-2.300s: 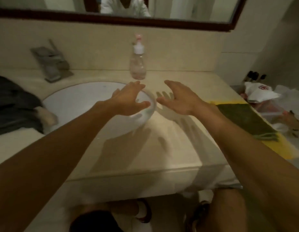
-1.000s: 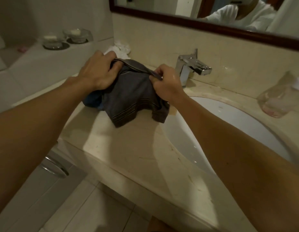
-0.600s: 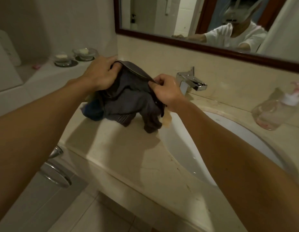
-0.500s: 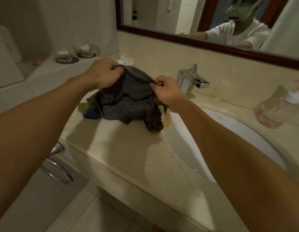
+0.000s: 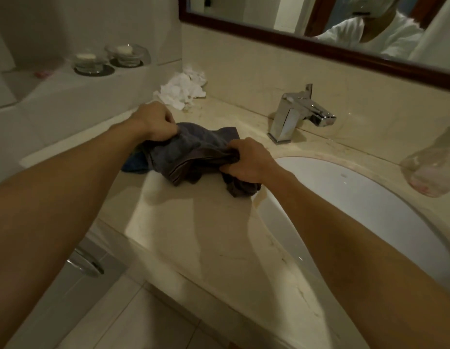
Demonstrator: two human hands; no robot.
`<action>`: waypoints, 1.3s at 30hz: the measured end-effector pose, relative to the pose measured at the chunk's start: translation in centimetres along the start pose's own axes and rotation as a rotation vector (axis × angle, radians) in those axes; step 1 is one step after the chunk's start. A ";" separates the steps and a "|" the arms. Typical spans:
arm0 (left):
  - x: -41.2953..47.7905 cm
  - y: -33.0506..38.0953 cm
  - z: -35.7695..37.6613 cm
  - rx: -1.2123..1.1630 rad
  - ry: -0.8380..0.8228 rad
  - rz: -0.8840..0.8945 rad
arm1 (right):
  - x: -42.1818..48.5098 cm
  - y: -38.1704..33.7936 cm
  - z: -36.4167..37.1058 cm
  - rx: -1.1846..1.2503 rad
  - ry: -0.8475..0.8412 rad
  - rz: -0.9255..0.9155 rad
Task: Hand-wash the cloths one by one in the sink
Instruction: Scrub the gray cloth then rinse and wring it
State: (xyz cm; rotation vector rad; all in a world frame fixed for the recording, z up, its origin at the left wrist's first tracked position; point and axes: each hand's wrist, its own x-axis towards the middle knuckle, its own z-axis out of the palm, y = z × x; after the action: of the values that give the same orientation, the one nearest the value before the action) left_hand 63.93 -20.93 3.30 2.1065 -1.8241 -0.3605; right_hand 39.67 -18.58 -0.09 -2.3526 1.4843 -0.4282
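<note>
While I watched the head feed from my station, I logged the beige stone counter (image 5: 206, 235) first; it wrapped the sink (image 5: 344, 197) on every side I could see. Mirror (image 5: 294, 40), dark wooden frame, hung on the wall behind the sink. The sink was a white oval basin set under the counter.

Just left of the sink, a dark grey cloth (image 5: 193, 152) lay bunched on the counter, with its near end at the basin's left rim. I could not tell whether it overhung the rim. A blue cloth (image 5: 134, 163) peeked out from under it, on the side away from the sink.

Both hands were on the grey cloth. Right hand (image 5: 249, 161), at the sink's left edge, had its fingers curled tight round a gathered bunch of fabric. Left hand (image 5: 156, 122), farther left of the sink, gripped the cloth's other end with its fingers curled in.

Chrome faucet (image 5: 297, 112) stood behind the sink's left rear rim, spout toward the basin. Clear soap bottle (image 5: 430, 170), blurred, stood at the sink's right rear. Crumpled white tissue (image 5: 181, 90) lay well left of the sink against the wall. Two glass soap dishes (image 5: 89, 62) sat on a ledge farther left of the sink.
</note>
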 end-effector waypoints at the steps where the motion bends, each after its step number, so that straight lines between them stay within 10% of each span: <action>1: -0.1 -0.1 0.0 -0.041 0.039 0.010 | 0.1 0.2 0.1 0.020 0.032 0.003; 18: -3.0 8.0 -6.9 -0.423 0.646 0.304 | -1.5 -1.4 -8.9 0.331 0.683 0.096; 39: -8.6 26.1 16.1 -0.432 0.177 0.718 | -23.1 19.1 -10.2 0.280 0.640 0.570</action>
State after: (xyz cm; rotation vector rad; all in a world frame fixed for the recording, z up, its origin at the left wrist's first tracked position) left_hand 32.62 -17.00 -1.03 1.0755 -2.0176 -0.3244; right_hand 10.37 -6.54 -0.82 -1.5343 2.0981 -1.2024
